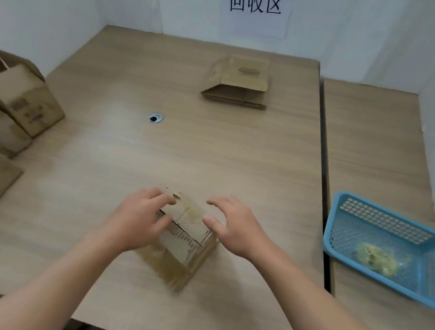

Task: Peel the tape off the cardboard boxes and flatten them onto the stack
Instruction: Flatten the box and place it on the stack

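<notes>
Working box (183, 245) at 6 o'clock | left hand (140, 215) pinched its top flap; right hand (232, 227) hovered spread | likely light, stiff; best gripped at flap edges | stack (238, 82) at 12 o'clock

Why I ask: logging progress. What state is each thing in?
box: upright, unflattened, flaps closed
left hand: grips the box top
right hand: open, at the box
stack: flattened, lying flat
side boxes: unflattened, top one open
basket: holds crumpled tape
</notes>
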